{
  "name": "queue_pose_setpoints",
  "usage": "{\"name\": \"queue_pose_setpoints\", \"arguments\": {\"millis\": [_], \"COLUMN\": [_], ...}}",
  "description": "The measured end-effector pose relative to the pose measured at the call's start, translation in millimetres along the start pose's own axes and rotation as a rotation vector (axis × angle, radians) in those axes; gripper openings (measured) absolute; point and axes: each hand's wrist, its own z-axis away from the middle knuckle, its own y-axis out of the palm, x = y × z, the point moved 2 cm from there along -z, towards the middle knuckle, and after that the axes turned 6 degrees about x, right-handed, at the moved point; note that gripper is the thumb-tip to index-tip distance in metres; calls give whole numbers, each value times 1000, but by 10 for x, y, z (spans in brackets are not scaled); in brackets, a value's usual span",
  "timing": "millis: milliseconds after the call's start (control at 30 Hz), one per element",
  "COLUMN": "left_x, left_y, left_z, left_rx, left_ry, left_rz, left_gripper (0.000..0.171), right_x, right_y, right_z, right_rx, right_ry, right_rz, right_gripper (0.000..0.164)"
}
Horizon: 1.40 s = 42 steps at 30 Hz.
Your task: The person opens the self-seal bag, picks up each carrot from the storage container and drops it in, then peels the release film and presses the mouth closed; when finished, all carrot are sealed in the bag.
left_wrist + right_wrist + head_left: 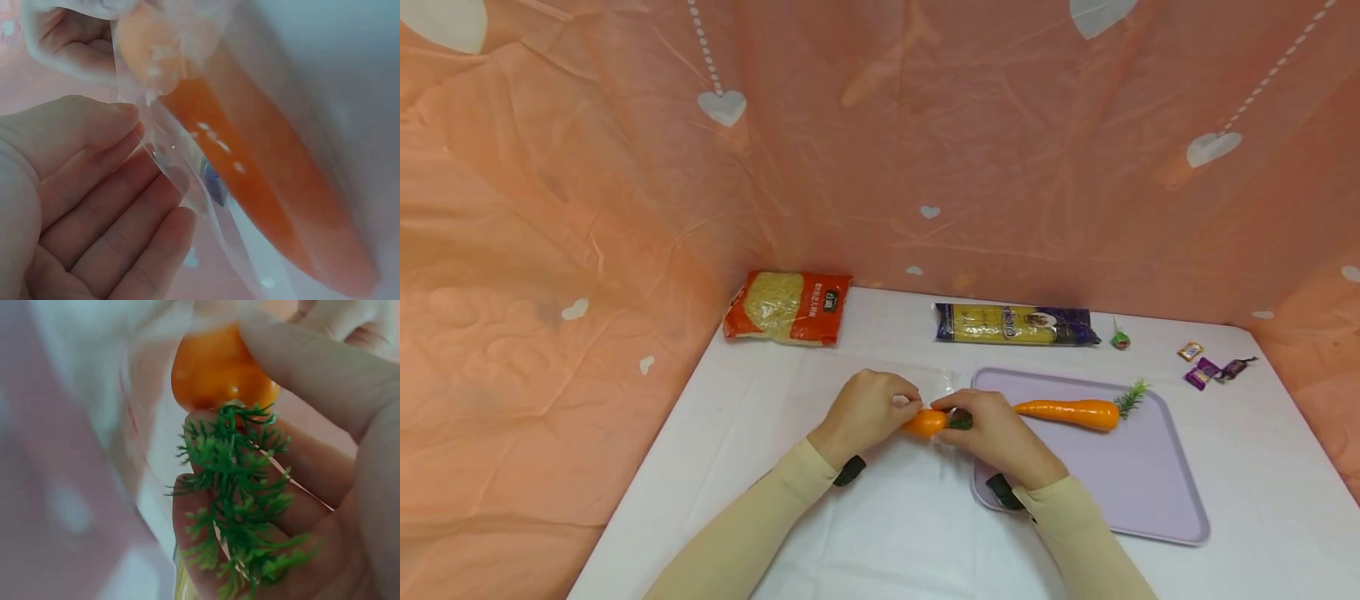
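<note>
An orange carrot (927,423) with green leaves (228,481) lies mostly inside a clear plastic bag (169,150), its tip pointing away from the right hand. My right hand (996,429) grips the thick top end, thumb on one side and fingers beneath, with the leaves hanging over the palm. At the mouth of the bag, my left hand (867,412) pinches the film between thumb and index finger, and its other fingers are loosely bent. A second carrot (1075,413) rests on the lilac tray (1150,492), to the right of the hands.
Along the back lie a red noodle packet (808,308) and a blue-and-yellow pasta packet (1015,325). A green-wrapped lollipop (1121,339) and several small wrapped candies (1202,372) lie at the back right. Orange cloth (1000,167) surrounds the white table (880,533).
</note>
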Motion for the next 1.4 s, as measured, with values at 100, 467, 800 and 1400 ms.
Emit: {"name": "queue_pose_setpoints", "arguments": {"millis": [100, 467, 800, 1400], "left_x": [-2, 34, 16, 13], "left_y": [-12, -17, -9, -16], "left_z": [-2, -15, -16, 15], "left_rx": [-2, 27, 67, 78], "left_ry": [1, -35, -101, -116], "left_rz": [7, 1, 21, 38], "left_gripper": [8, 9, 11, 10], "right_x": [20, 32, -180, -1080], "right_y": [66, 149, -400, -1239], "right_z": [-59, -134, 251, 1191], "right_rx": [20, 36, -66, -156], "right_ry": [-8, 0, 73, 267], "right_rz": [-28, -35, -67, 263], "right_gripper": [36, 39, 39, 52]}}
